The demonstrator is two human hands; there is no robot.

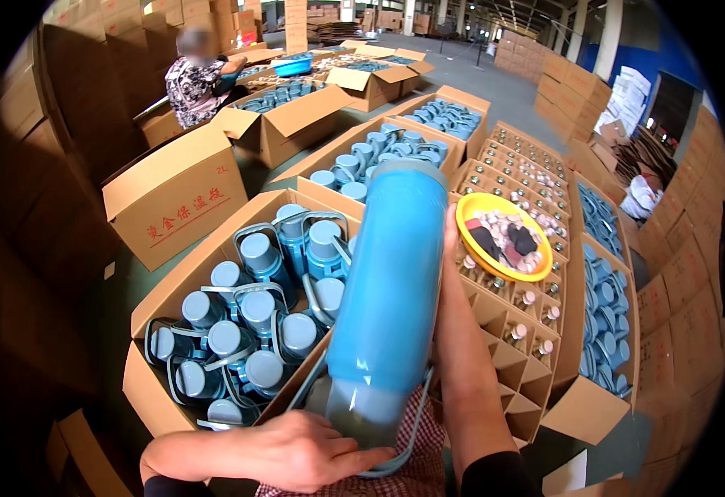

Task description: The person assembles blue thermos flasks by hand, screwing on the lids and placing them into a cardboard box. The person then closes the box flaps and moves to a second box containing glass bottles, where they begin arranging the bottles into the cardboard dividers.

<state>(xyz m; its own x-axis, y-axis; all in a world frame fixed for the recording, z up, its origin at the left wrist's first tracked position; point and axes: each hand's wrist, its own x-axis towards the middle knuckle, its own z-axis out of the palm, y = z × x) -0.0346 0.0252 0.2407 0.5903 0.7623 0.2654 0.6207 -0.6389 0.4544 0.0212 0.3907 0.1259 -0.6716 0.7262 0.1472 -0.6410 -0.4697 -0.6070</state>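
Note:
A large blue thermos flask (387, 273) is tilted in front of me, its grey-blue base (410, 168) up and away, its cap end (362, 410) low and near me. My left hand (300, 451) is closed at the cap end, the index finger stretched along it beside the looped carrying handle (408, 451). Along the flask's right side, my right hand (450, 236) supports the upper body; its fingers are mostly hidden behind the flask. Just left, an open carton (151, 364) holds several upright blue flasks (259, 311) with grey-blue caps and handles.
At right, a yellow bowl (462, 217) of small pale stoppers and dark pieces rests on a divided carton (536, 389) of glass liners. Cartons of blue parts (606, 306) stand beyond it. A closed carton (176, 203) stands left; a seated person (192, 87) works behind.

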